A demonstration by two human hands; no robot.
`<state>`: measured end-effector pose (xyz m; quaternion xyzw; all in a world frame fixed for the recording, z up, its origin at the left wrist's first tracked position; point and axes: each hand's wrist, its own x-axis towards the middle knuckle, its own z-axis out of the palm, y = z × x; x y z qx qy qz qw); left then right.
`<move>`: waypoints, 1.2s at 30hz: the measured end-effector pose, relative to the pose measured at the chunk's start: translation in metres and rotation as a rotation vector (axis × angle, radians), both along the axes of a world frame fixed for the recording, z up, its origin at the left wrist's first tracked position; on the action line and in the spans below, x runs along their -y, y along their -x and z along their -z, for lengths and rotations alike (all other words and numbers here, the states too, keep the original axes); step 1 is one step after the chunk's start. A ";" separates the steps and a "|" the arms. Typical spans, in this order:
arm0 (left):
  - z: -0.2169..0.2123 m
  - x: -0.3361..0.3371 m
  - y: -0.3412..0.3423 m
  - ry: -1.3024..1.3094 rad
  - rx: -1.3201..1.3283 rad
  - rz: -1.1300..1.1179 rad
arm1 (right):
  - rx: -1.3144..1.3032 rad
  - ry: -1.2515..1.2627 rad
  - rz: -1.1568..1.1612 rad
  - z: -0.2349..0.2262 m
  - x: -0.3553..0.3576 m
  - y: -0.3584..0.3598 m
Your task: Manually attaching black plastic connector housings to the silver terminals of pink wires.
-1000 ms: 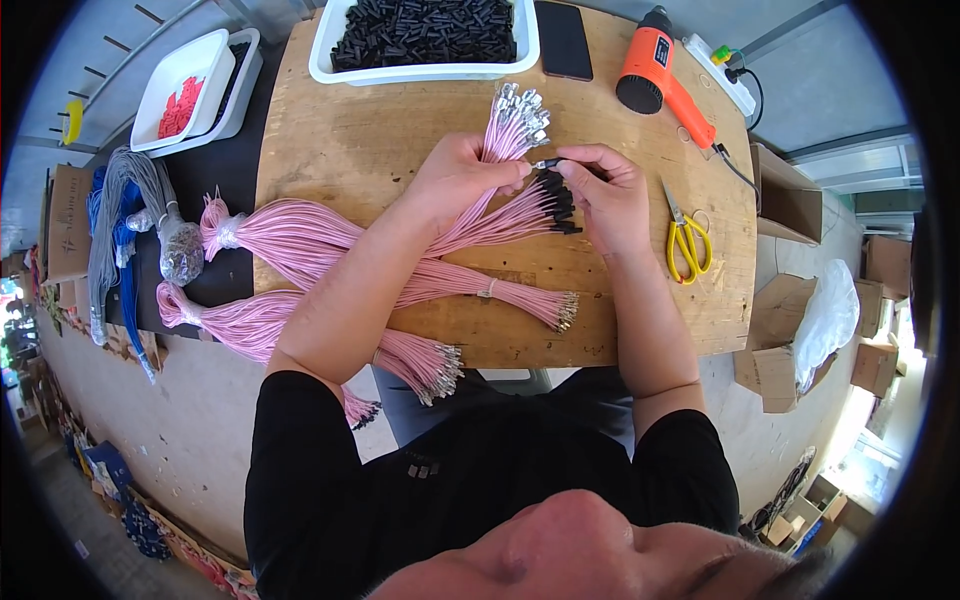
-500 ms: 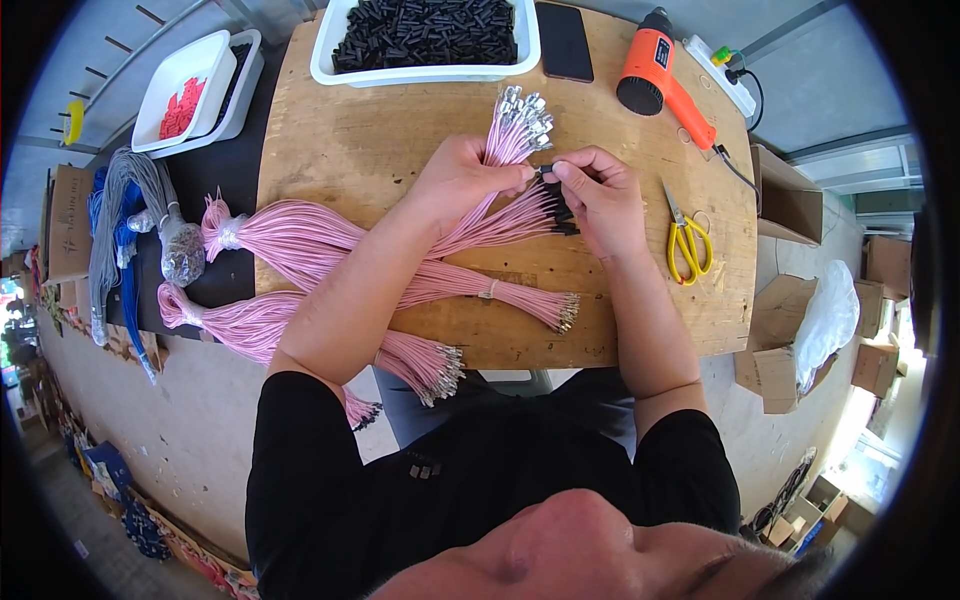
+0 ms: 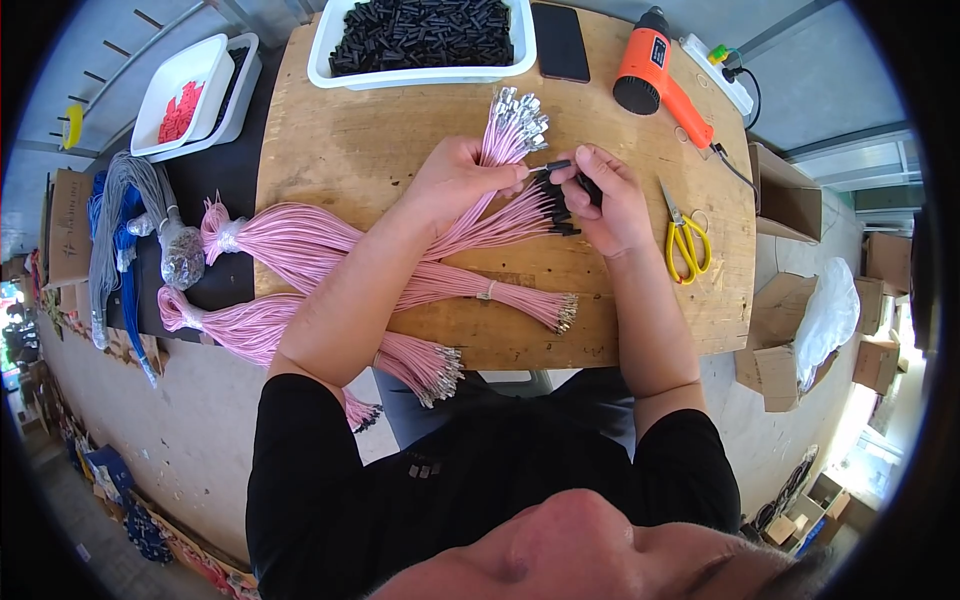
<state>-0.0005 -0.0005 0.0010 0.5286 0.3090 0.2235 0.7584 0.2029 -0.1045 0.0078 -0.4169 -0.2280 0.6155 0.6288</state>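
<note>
My left hand (image 3: 468,172) is closed around a bundle of pink wires (image 3: 503,148), whose bare metal terminals fan out above the fist. Between its thumb and fingertip, one wire end points right with a black sleeve (image 3: 553,166) on it. My right hand (image 3: 608,200) is just right of that sleeve, its fingers curled around more black sleeves (image 3: 590,188); whether a fingertip touches the sleeve on the wire I cannot tell. Below, pink wires with black-covered ends (image 3: 562,215) lie fanned on the wooden table (image 3: 330,130).
A white tray of black sleeves (image 3: 322,70), a dark phone (image 3: 560,42) and an orange heat gun (image 3: 650,68) line the far side. Yellow-handled scissors (image 3: 688,245) lie at right. More pink wire bundles (image 3: 300,235) and a white tray with red pieces (image 3: 150,125) are at left.
My right fingers have shifted from pinching the small sleeve at the wire end to curling beside it. More of the sleeve now shows. My left hand keeps its hold on the bundle.
</note>
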 end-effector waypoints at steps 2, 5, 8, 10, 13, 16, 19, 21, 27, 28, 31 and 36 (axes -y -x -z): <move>0.000 0.001 0.000 -0.013 -0.008 0.002 | -0.055 0.018 -0.020 0.000 0.000 -0.001; -0.001 0.000 -0.001 -0.038 -0.045 0.003 | -0.131 0.006 -0.054 0.004 0.000 -0.001; -0.002 0.001 -0.001 -0.055 -0.052 0.007 | -0.114 -0.010 -0.066 0.005 -0.001 0.001; -0.004 0.002 -0.001 -0.055 -0.063 0.009 | -0.102 0.009 -0.081 0.005 0.000 0.002; -0.005 0.002 -0.001 -0.052 -0.063 0.006 | -0.106 0.014 -0.074 0.003 0.000 0.003; -0.004 0.002 -0.001 -0.051 -0.058 0.005 | -0.111 0.008 -0.078 0.002 0.000 0.004; -0.002 0.001 -0.001 -0.064 -0.065 0.016 | -0.082 0.004 -0.080 0.004 0.000 0.004; 0.000 0.001 -0.001 -0.074 -0.068 0.024 | -0.071 0.016 -0.071 0.005 0.000 0.007; 0.001 0.000 -0.001 -0.082 -0.082 0.036 | -0.093 0.015 -0.074 -0.001 0.001 0.009; 0.001 0.000 -0.001 -0.072 -0.075 0.035 | -0.130 0.005 -0.087 -0.002 0.001 0.008; 0.000 0.000 -0.001 -0.065 -0.065 0.037 | -0.121 -0.002 -0.089 0.001 0.001 0.007; 0.001 0.000 -0.001 -0.059 -0.076 0.041 | -0.117 0.001 -0.102 0.002 0.001 0.006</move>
